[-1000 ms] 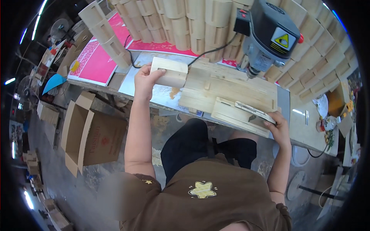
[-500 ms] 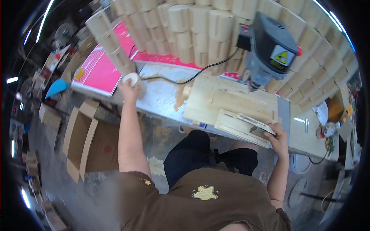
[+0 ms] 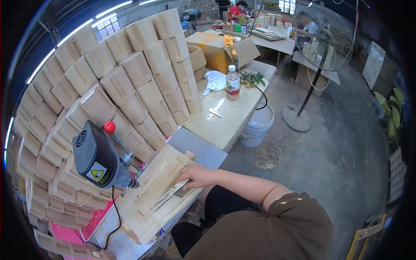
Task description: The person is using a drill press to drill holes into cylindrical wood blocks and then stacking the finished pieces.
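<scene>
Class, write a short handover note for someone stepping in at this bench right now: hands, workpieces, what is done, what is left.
Right hand: flat on the thin wooden pieces atop the wooden jig board, beside the drill press.
Left hand: out of view.
Wooden blocks stacked high behind the bench.
Done: pieces laid on the jig.
Left: cannot tell whether drilling has begun; check before starting.

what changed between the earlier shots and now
The head turned right, so the view now takes in the far bench, fan and bucket. The left hand, which lifted a wooden block to the stack, is down at the frame's lower edge. The right hand stayed on the flat wooden pieces by the drill press.
</scene>
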`<state>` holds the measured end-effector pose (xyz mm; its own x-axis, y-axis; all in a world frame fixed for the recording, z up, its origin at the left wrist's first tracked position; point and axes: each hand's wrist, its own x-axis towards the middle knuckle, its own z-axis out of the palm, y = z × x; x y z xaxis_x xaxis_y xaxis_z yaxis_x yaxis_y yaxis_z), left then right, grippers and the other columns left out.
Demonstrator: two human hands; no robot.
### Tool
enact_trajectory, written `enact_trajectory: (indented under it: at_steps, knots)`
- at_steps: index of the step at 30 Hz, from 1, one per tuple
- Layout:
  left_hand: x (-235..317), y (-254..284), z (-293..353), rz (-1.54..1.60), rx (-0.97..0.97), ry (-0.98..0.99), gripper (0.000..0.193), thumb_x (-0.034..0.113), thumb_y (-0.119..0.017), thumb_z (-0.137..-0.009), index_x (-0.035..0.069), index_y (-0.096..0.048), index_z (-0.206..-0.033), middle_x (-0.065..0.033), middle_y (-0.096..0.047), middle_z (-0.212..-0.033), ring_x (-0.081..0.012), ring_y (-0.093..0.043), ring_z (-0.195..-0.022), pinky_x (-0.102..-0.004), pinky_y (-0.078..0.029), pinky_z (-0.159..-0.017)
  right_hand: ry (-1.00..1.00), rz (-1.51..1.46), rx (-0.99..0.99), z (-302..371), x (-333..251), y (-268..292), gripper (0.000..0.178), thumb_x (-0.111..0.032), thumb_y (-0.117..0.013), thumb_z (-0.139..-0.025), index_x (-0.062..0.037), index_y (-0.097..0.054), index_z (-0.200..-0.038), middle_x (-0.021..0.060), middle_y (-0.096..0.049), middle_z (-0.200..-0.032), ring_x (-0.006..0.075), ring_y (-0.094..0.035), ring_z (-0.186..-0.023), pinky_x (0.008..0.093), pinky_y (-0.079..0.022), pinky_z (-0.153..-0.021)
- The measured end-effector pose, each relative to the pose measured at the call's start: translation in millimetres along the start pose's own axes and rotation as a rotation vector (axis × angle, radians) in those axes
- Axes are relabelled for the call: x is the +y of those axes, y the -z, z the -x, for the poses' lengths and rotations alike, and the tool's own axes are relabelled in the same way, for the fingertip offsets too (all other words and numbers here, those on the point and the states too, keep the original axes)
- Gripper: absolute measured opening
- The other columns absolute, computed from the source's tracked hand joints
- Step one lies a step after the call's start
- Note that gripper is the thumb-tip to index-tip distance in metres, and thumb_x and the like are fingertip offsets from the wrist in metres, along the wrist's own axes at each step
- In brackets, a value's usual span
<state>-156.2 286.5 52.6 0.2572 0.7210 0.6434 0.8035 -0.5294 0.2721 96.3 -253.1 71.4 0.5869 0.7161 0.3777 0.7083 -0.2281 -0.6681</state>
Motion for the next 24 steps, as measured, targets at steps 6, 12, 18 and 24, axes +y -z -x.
enact_trajectory:
  at_steps: [6,12,18,24]
  knots:
    - [64.5,26.3,-28.2,0.426,0.155,-0.318,0.06,0.021,-0.074,-0.075,0.0,-0.048,-0.125,-0.0194,-0.049,-0.122,-0.033,-0.047,-0.112,-0.0419,-0.038,-0.094,-0.011,-0.02,-0.026,-3.1,-1.2,-1.9,0.033,-0.022,-0.072,-0.071,-0.0113,-0.066,-0.101,0.0085,-0.059,-0.086,0.0289,-0.056,-0.087,0.0382,-0.044,-0.076]
    - [175.6,178.7,14.0,1.267,-0.144,-0.161,0.058,0.013,-0.068,-0.079,0.001,-0.041,-0.129,-0.016,-0.052,-0.118,-0.0234,-0.055,-0.101,-0.0347,-0.043,-0.09,0.06,-0.007,-0.035,-9.1,-3.6,-6.0,0.034,-0.021,-0.073,-0.07,-0.0105,-0.066,-0.101,0.0098,-0.06,-0.088,0.0304,-0.057,-0.087,0.0389,-0.045,-0.077]
    - [242.3,268.1,40.3,1.77,-0.54,-1.234,0.037,0.014,-0.066,-0.083,0.004,-0.053,-0.116,-0.0104,-0.059,-0.104,-0.0224,-0.063,-0.084,-0.0416,-0.046,-0.085,0.034,0.003,-0.024,-10.9,-8.5,-2.3,0.033,-0.016,-0.072,-0.069,-0.0086,-0.065,-0.1,0.0115,-0.061,-0.091,0.0324,-0.058,-0.09,0.0401,-0.046,-0.077]
    - [256.1,307.2,53.3,1.954,-0.666,-1.414,0.011,0.007,-0.059,-0.083,0.0,-0.066,-0.087,-0.0116,-0.067,-0.09,-0.0252,-0.064,-0.073,-0.0422,-0.047,-0.077,-0.04,-0.024,-0.076,-10.4,-20.7,-0.2,0.032,-0.013,-0.074,-0.068,-0.0071,-0.066,-0.098,0.0109,-0.061,-0.087,0.0303,-0.058,-0.085,0.0374,-0.046,-0.074]
